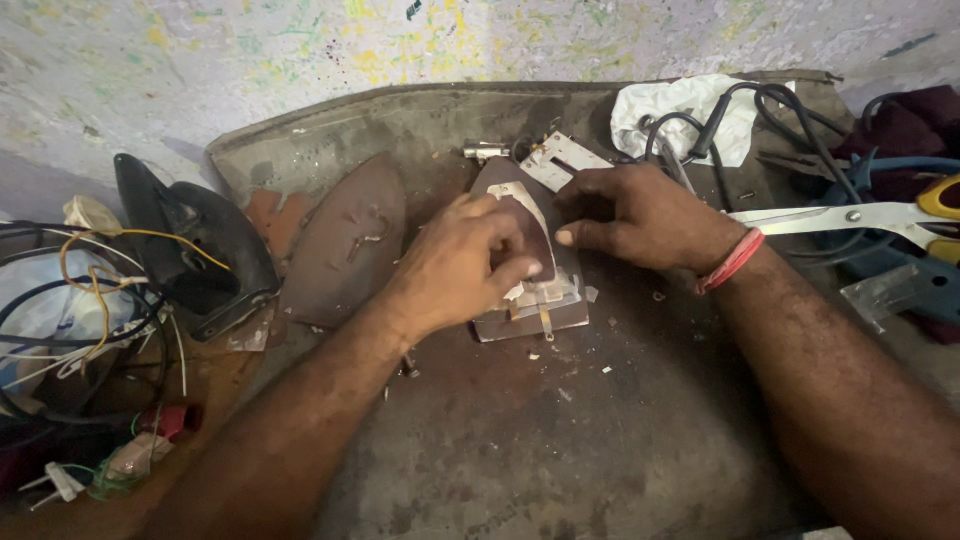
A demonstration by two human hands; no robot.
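Left hand (465,265) and right hand (640,215) grip iron soleplate (530,290); scissors (860,218) beside.

— What do you have behind the work?

— You face a rough wall (300,50), pale grey, flecked with yellow and green paint.

— And under it?

— You have a dark, stained mat (560,440) spread flat, its far edge curled up against the wall. White chips lie scattered on it.

— The light?

— It falls soft and even on you; the wall's lower left lies in shadow.
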